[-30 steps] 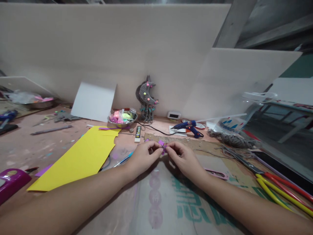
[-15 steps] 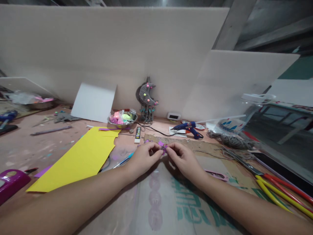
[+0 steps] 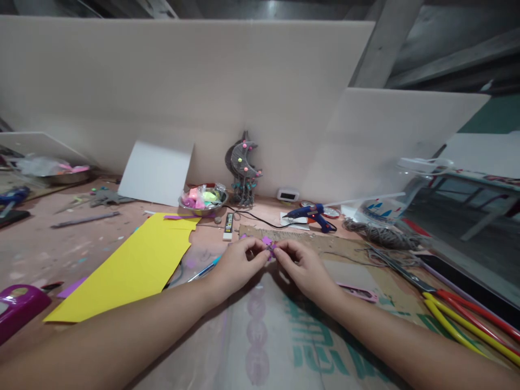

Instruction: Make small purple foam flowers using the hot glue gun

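Left hand (image 3: 238, 265): grip closed, pinching the left side of a small purple piece (image 3: 270, 250).
Right hand (image 3: 305, 268): grip closed on the same piece's right side.
Purple piece: between both hands, over the cardboard (image 3: 312, 241) on the bench (image 3: 91, 238).
Yellow sheet (image 3: 125, 271): left of the hands.
Glue gun (image 3: 305, 211): far side, right of the moon ornament (image 3: 239, 162).
Scissors (image 3: 453, 298): right.

I see two bare forearms (image 3: 134, 330) slanting inward from near left and near right, the left hand (image 3: 239, 265) and right hand (image 3: 305, 269) pinching, almost fingertip-close.
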